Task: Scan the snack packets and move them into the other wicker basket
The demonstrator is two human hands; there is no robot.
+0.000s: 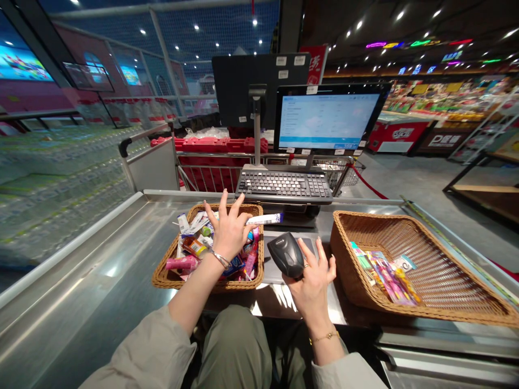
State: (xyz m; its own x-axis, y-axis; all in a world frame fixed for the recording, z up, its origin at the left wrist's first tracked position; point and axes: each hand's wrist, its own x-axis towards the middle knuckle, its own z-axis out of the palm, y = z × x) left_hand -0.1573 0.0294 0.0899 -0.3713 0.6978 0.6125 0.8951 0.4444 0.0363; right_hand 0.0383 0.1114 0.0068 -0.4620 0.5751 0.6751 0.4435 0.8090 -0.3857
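Observation:
Over the left wicker basket (157,274), my left hand (229,232) pinches a slim white packet (267,219) between thumb and index finger, its other fingers spread. The packet points right, towards the keyboard stand. Small packaged goods fill that basket, among them a pink tube-shaped item (182,263) at its left side. My right hand (310,278) grips a black barcode scanner (286,254), its head tilted up and left; the hand hides most of the handle. To the right, a larger wicker basket (450,270) holds several colourful blister packs (391,278).
A keyboard (286,185) on a stand and a lit monitor (324,121) stand behind the baskets, with a second screen's back (235,92) beside it. The metal counter (101,270) has a raised rim. Behind it is a shopping cart (206,175) with red crates.

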